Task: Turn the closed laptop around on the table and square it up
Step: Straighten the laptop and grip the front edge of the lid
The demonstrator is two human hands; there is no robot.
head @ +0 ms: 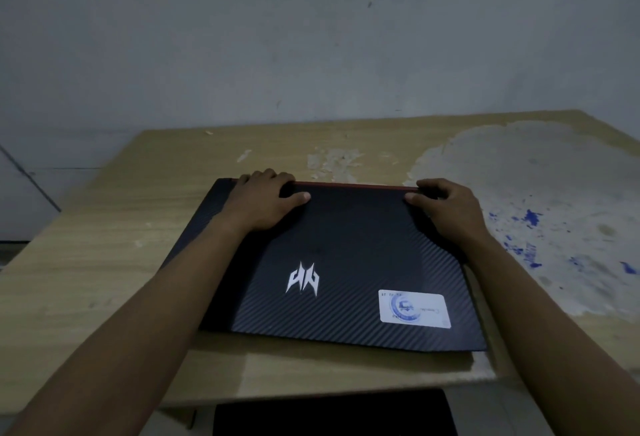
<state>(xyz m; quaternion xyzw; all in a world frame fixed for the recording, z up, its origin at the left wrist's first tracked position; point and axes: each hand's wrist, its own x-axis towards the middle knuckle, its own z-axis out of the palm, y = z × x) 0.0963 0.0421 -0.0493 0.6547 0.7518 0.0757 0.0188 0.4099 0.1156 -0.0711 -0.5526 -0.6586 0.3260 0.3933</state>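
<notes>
A closed black laptop (349, 248) lies on the wooden table (114, 227), its lid patterned with fine diagonal lines, a silver logo and a white sticker near my side. A red strip runs along its far edge. My left hand (266, 200) grips the far edge towards the left corner, fingers curled over it and thumb flat on the lid. My right hand (446, 207) grips the same far edge towards the right corner in the same way. The laptop sits slightly skewed to the table's front edge.
The table's right part carries a large worn whitish patch (540, 214) with blue paint marks. A grey wall stands right behind the table. A dark object (332, 415) shows below the table's front edge.
</notes>
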